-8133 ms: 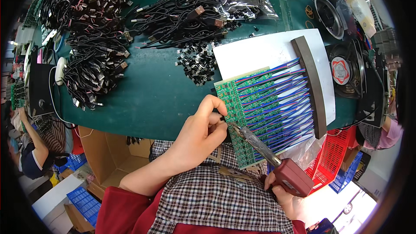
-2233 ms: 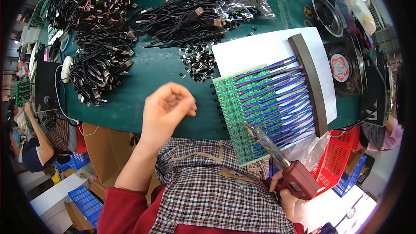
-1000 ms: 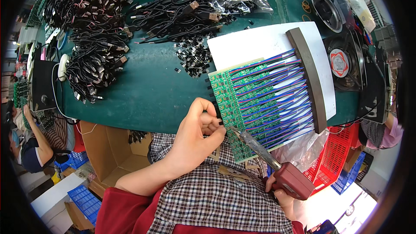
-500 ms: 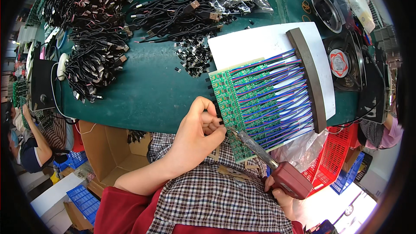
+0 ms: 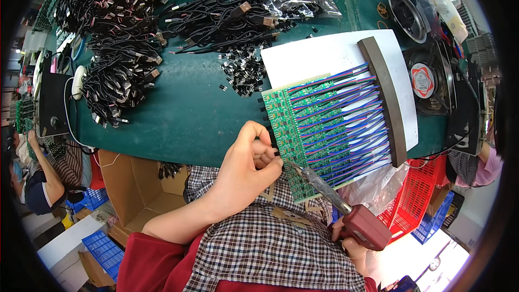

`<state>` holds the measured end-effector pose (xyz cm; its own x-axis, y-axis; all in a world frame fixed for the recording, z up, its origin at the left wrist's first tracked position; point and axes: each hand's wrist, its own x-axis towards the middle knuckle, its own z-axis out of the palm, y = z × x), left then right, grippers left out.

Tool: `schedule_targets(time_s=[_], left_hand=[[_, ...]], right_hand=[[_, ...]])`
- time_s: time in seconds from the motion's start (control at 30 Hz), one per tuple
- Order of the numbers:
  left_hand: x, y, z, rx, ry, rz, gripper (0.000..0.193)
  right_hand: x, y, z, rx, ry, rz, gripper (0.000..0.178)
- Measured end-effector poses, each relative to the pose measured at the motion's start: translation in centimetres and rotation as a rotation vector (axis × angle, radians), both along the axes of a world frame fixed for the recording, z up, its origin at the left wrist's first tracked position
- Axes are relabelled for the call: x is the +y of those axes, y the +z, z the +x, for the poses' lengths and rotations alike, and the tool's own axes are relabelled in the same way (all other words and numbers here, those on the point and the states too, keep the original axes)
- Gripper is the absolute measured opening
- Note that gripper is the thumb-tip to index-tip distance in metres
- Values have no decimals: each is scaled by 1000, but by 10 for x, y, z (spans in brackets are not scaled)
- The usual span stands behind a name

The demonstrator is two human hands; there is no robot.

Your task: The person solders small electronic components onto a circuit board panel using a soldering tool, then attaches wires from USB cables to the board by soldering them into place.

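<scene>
A panel of green circuit boards [image 5: 281, 121] lies at the table's front edge, its lower corner jutting over my apron. Rows of blue, red and black wires [image 5: 346, 121] run from it to the right. Small black parts stick out along its left edge. My left hand [image 5: 246, 167] is closed in a pinch at that edge, on a small black part [image 5: 276, 151] that shows at the fingertips. In my right hand [image 5: 351, 243], partly hidden, is a soldering iron [image 5: 365, 227] with a maroon handle. Its tip points at the boards, close to my left fingertips.
A dark bar [image 5: 386, 103] lies across the wires on a white sheet [image 5: 308, 57]. Loose small black parts [image 5: 243, 70] and bundles of black USB cables [image 5: 119, 59] cover the left and back. A fan [image 5: 427, 81] stands right; a cardboard box [image 5: 135, 184] stands below the table.
The soldering iron has shifted very slightly right and down, its tip a little farther from my left fingertips. My left hand keeps its pinch in nearly the same place.
</scene>
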<state>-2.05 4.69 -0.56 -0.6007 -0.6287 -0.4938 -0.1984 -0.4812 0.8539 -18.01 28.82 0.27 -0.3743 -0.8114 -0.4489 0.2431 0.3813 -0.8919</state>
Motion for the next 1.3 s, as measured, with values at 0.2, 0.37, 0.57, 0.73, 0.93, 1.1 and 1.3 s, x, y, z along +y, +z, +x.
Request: schedule_targets(time_s=[0.2,0.37,0.57,0.73,0.93,1.1,1.3], left_hand=[[4,-1,2,2,46,-26,27],[-26,0,18,-57,23,-230,15],[-81,-9,25,-524,61,-852,26],[-95,-14,30,-459,-49,-1043,13],[-46,4,26,31,120,-160,6],[-6,11,24,137,70,172,5],[10,9,10,37,-12,115,13]], right_hand=[[-3,-2,-1,22,-1,2,53],[-8,0,-3,-54,-36,-95,50],[-14,2,1,-96,-133,-98,52],[-9,-1,2,-66,-144,-84,50],[-11,0,5,-66,-201,-76,49],[-10,0,4,-36,-204,-107,53],[-11,3,5,0,-181,-109,54]])
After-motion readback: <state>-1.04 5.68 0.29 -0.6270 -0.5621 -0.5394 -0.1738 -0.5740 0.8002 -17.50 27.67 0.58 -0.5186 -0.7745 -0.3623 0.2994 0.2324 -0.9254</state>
